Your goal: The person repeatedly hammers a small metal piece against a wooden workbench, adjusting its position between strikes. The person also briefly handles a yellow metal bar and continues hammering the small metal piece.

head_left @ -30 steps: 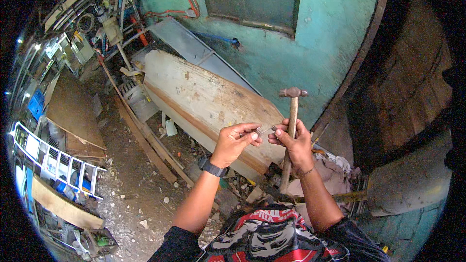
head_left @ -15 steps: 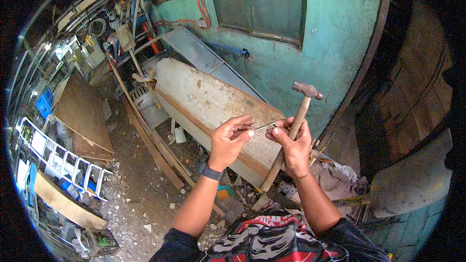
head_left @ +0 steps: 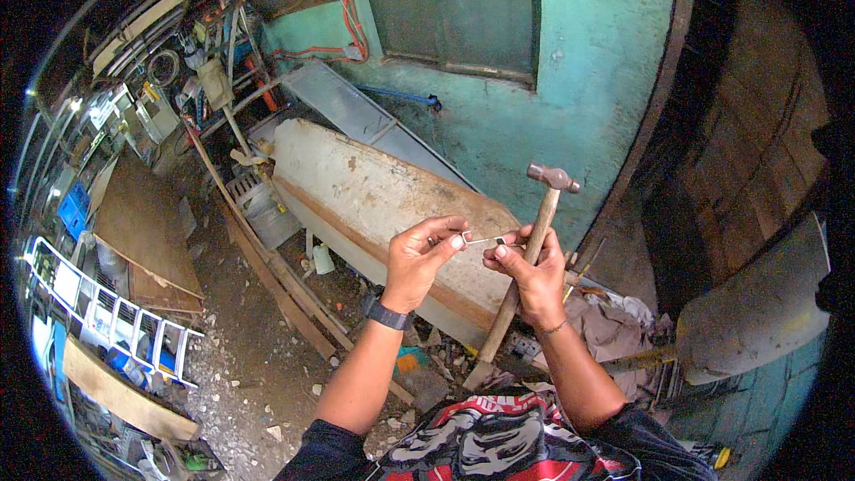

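Note:
Between my two hands spans a short, thin metal rod (head_left: 484,240) with bent ends. My left hand (head_left: 411,269), with a dark band on the wrist, pinches one end between thumb and fingers. At the other end, my right hand (head_left: 540,283) pinches the rod with thumb and fingertip, beside a small dark spot. That same hand also keeps hold of a ball-peen hammer (head_left: 543,218). Its wooden handle slants through the hand, metal head up and handle end low. Both hands hover over a stained whitish board surface (head_left: 374,169) with a brown wooden edge.
A grey metal-framed panel (head_left: 343,102) leans by the turquoise wall (head_left: 606,53) behind the board. Long wooden planks (head_left: 289,281) lie left on the rubble-strewn floor. Farther left is an aluminium ladder (head_left: 116,307). A shovel blade (head_left: 757,307) stands at the right, near crumpled cloth (head_left: 614,330).
The view has shifted slightly. My right hand has turned the rod a little, and a small dark spot now shows at its fingertips. Both hands keep their holds.

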Tool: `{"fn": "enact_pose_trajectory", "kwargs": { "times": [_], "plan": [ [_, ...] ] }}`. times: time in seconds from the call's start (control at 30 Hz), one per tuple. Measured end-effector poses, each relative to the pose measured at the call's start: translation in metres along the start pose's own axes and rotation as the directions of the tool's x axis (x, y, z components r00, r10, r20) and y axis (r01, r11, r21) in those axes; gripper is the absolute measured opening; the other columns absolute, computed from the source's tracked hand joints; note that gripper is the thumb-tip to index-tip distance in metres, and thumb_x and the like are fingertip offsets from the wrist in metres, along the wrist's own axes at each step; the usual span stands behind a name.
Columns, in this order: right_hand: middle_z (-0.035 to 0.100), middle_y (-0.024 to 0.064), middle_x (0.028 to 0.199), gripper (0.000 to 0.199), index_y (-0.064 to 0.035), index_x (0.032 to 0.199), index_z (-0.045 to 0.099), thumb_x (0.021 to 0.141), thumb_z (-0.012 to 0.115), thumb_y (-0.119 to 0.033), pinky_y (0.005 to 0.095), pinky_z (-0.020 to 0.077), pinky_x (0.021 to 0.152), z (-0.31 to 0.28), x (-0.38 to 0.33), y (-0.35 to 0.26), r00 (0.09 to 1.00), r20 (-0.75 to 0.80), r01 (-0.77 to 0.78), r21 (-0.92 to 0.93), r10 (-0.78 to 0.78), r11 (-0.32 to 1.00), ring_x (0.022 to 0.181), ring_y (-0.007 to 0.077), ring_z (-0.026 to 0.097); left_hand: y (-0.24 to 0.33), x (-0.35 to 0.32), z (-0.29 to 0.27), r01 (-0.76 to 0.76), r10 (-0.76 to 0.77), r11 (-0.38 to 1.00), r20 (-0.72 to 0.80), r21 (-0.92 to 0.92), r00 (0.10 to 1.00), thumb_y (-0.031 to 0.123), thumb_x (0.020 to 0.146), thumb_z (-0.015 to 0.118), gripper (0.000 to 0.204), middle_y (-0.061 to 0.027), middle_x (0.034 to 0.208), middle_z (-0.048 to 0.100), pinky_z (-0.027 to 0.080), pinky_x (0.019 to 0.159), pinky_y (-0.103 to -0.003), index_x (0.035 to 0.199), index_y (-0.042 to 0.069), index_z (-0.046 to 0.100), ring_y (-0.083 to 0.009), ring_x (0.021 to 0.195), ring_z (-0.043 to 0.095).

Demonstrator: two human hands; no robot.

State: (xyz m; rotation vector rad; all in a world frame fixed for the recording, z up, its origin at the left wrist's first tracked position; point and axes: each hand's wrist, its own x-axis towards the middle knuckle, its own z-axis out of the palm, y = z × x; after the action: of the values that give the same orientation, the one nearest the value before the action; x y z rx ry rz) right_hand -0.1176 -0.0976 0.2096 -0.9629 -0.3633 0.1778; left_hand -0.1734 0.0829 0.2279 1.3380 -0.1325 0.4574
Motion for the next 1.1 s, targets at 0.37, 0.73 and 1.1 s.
{"fn": "enact_pose_trajectory", "kwargs": {
  "times": [0.37, 0.73, 1.1],
  "plan": [
    [0.059, 0.0108, 0.104, 0.04, -0.0047, 0.115, 0.044, 0.087, 0.072, 0.005, 0.043, 0.0651, 0.079, -0.008, 0.001, 0.0, 1.0, -0.016, -0.019, -0.021, 0.018, 1.0, 0.091, 0.0301, 0.073, -0.015, 0.001, -0.001, 0.115, -0.109, 0.988, 0.06, -0.107, 0.992, 0.008, 0.094, 0.069, 0.033, -0.0136, 0.113, 0.069, 0.058, 0.092, -0.038, 0.124, -0.003, 0.062, -0.0214, 0.103, 0.068],
    [0.06, 0.01, 0.103, 0.035, -0.0035, 0.113, 0.045, 0.089, 0.07, 0.004, 0.0437, 0.0653, 0.08, -0.034, 0.001, 0.045, 0.981, -0.082, -0.172, 0.039, 0.175, 0.984, 0.091, 0.0304, 0.072, -0.09, 0.001, 0.029, 0.305, -0.304, 0.942, 0.028, -0.144, 0.952, 0.025, 0.1, 0.064, 0.028, -0.0085, 0.106, 0.072, 0.056, 0.086, -0.033, 0.119, 0.004, 0.063, -0.0163, 0.098, 0.068],
    [0.061, 0.0098, 0.097, 0.032, -0.0037, 0.112, 0.042, 0.094, 0.068, -0.006, 0.0373, 0.0633, 0.069, -0.133, -0.012, 0.073, 0.918, -0.349, -0.266, -0.194, 0.187, 0.944, 0.079, 0.0263, 0.072, -0.232, 0.079, 0.026, 0.533, -0.531, 0.845, -0.037, 0.049, 0.846, 0.016, 0.101, 0.06, 0.02, -0.0098, 0.09, 0.067, 0.061, 0.069, -0.034, 0.11, -0.001, 0.06, -0.017, 0.073, 0.068]
  ]
}}
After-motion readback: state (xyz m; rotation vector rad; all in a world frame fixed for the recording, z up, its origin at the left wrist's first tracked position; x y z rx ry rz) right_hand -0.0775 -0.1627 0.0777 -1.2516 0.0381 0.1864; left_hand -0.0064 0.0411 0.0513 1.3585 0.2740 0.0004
